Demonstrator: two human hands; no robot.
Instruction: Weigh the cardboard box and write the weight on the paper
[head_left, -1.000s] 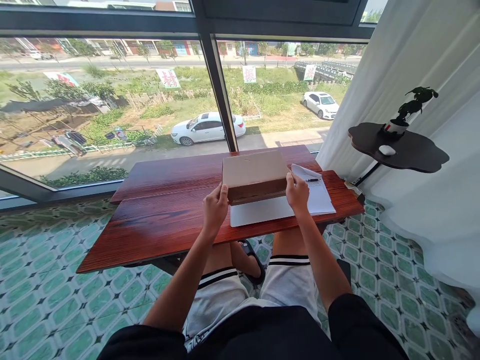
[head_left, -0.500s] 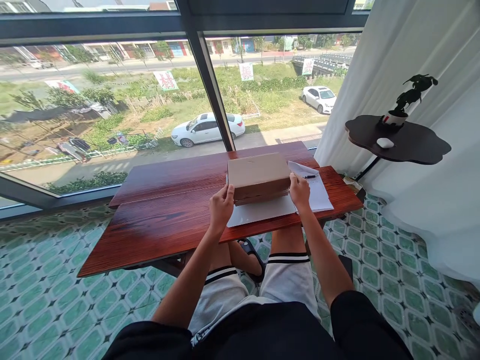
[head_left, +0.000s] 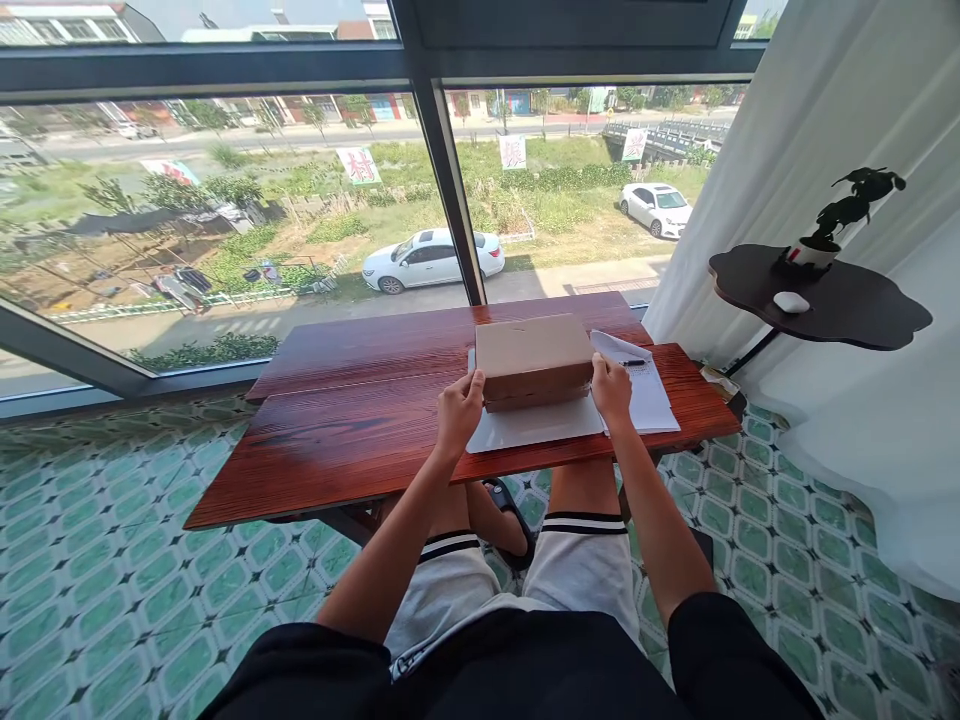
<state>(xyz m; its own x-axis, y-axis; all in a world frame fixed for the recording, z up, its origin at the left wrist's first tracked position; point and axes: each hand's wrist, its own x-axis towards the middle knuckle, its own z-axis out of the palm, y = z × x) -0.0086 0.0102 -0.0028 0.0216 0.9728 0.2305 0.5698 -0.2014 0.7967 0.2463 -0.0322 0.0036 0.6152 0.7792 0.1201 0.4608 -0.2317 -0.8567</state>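
Since the earlier frames the cardboard box has come down: its lid, then raised at the far edge, now lies flat and the box looks shut. The left hand grips the near-left corner of the box, fingers curled against its side. The right hand grips the near-right corner in the same way.

The box sits on a white sheet, which lies on the near half of the red wooden table. Printed papers lie just beside the box on its right, with a pen on top of them.

Progress, judged from the current position: closing and lowering the box appears done. Both hands are on it, so release is not yet done.

To the right, well apart from the table, a dark side shelf carries a potted plant and a small white object.
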